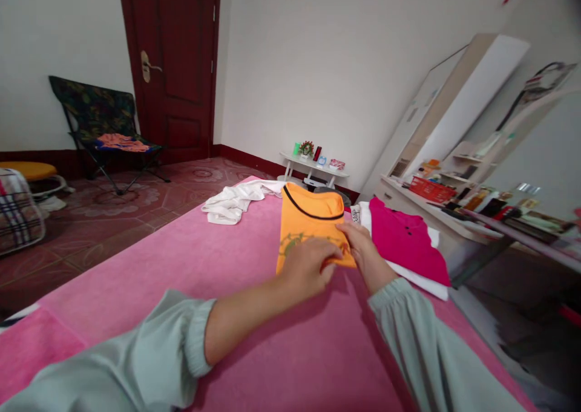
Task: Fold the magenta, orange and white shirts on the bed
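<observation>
left hand: knuckles up, fingers curled and clenched on the near edge of the orange shirt; pale green sleeve pushed back above the wrist.
right hand: just beside the left, fingers reaching across onto the right edge of the same shirt, touching the cloth; cannot tell whether pinching it or only pressing down.
orange shirt: folded into a narrow upright rectangle, black-trimmed neckline at the far end, part of a green print visible next to the left hand's fingers; lying flat near the middle of the pink blanket.
pink blanket: spread smooth under both forearms, running to the near edge of the view.
magenta shirt: folded, just to the right of the orange one, resting on a folded white garment.
white cloth: crumpled, unfolded, at the far left edge of the blanket, apart from the hands.
small white table: beyond the blanket by the wall, small items on top.
shelf unit: at the right, red basket and bottles on its ledge.
folding chair: far left by the dark red door, orange cloth on the seat.
plaid bag: on the tiled floor at the left edge.
</observation>
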The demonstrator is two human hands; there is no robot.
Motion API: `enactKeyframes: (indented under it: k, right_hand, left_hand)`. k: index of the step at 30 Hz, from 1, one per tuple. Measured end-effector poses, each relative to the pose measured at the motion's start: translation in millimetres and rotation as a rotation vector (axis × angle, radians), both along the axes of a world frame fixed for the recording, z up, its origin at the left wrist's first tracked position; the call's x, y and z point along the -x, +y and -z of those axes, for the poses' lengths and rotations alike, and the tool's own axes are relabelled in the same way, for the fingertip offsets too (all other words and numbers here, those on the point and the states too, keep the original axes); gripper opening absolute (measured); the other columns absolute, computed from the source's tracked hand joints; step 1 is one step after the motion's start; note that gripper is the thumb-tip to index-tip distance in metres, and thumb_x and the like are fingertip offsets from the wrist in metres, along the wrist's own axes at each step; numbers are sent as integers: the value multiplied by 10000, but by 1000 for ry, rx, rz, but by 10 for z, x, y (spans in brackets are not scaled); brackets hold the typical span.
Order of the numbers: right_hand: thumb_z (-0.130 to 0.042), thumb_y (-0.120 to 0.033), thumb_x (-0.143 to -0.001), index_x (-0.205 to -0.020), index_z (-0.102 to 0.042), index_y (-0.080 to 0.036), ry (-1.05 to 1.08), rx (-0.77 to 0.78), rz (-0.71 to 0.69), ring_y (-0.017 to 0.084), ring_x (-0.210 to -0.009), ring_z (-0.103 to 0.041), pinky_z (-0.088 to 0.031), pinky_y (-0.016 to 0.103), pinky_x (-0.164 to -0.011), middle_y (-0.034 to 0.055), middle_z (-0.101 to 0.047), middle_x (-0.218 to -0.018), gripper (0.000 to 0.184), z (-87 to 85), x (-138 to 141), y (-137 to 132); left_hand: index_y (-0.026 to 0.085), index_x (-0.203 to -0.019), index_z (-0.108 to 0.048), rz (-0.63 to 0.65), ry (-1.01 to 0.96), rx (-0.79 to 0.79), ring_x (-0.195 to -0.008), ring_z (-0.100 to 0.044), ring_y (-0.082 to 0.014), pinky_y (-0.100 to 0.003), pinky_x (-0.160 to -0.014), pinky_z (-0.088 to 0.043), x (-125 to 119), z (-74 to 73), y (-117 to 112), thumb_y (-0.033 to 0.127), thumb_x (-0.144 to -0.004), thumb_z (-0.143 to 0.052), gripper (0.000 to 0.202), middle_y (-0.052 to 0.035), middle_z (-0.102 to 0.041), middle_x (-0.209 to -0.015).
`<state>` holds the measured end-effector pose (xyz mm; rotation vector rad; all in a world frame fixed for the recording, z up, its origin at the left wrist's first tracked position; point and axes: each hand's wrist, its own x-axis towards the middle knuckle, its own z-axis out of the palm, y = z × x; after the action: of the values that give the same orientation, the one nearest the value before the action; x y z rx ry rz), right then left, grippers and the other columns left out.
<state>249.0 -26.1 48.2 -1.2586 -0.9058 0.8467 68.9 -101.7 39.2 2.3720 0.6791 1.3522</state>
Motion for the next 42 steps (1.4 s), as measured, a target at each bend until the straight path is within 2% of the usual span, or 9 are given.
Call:
enactKeyframes:
  k: [4,7,15,20,24,29,33,37,42]
  right_hand:
    - [-686,-206,-507,-768,-540,-192,33,27,200,154,-606,-644,-538,236,-528,11,-640,-675,300,570,-415,-436]
    - [-680,-281,-556,-942,-568,-191,-51,-34,263,161,-744,-664,-545,248,-588,53,-661,-940,412,660,-494,-568]
    - [-554,-286,-695,-1075,-585,-138,-447,21,220,209,-846,-667,-542,305,-680,129,-668,-1076,409,558,-528,-553]
    - [-475,-220,-761,-1006,-648,-125,-788,-82,272,214,-938,-635,-491,338,-859,115,-680,-1039,315,387,-452,-678]
    - [-434,-230,-837,-1198,-587,-130,-1057,-182,30,190,-1208,-502,-362,325,-1041,119,-574,-1286,405,373,6,-818]
    - [-394,-454,-926,-1424,-387,-193,-1365,-5,-416,243,-1426,-188,-87,495,-1146,90,-296,-1526,562,570,399,-956]
    - [-450,-387,-917,-1337,-493,-211,-1338,-42,-295,223,-1358,-327,-185,415,-1125,90,-410,-1463,458,562,332,-939]
    - [-497,-268,-879,-997,-647,-208,-1292,8,-53,191,-1054,-547,-390,291,-910,76,-628,-1111,200,525,111,-815]
    - [-501,-241,-854,-845,-624,-208,-1270,159,65,153,-871,-593,-405,237,-733,32,-653,-936,128,518,-131,-746]
  left_hand:
    - [238,-882,-706,258,327,72,-834,-636,-201,-276,-765,-445,-170,356,-232,200,-729,-656,165,-36,-720,-878]
    - [248,-856,-722,286,333,135,-769,-641,-168,-240,-700,-423,-175,339,-293,257,-815,-601,128,-18,-728,-839]
    - [208,-824,-695,-305,297,219,-663,-597,-144,-232,-582,-356,164,237,338,311,-867,-492,232,-11,-698,-767]
    - [181,-886,-685,-397,259,176,-764,-604,-157,-235,-675,-423,404,402,743,213,-817,-504,196,-36,-684,-881]
    - [185,-904,-696,-378,280,208,-780,-608,-160,-241,-700,-446,431,511,835,201,-811,-504,214,-37,-683,-891]
    - [184,-925,-689,-380,271,221,-791,-609,-162,-253,-725,-462,409,548,830,208,-822,-502,215,-37,-681,-910]
    - [185,-949,-678,-380,275,177,-879,-602,-176,-275,-803,-462,369,515,782,222,-832,-505,212,-51,-664,-963]
    - [187,-948,-669,-327,311,124,-882,-589,-185,-293,-825,-456,316,514,740,284,-832,-541,198,-55,-650,-930]
    - [190,-944,-678,-326,394,155,-882,-588,-185,-279,-808,-455,311,543,739,326,-802,-603,211,-58,-649,-939]
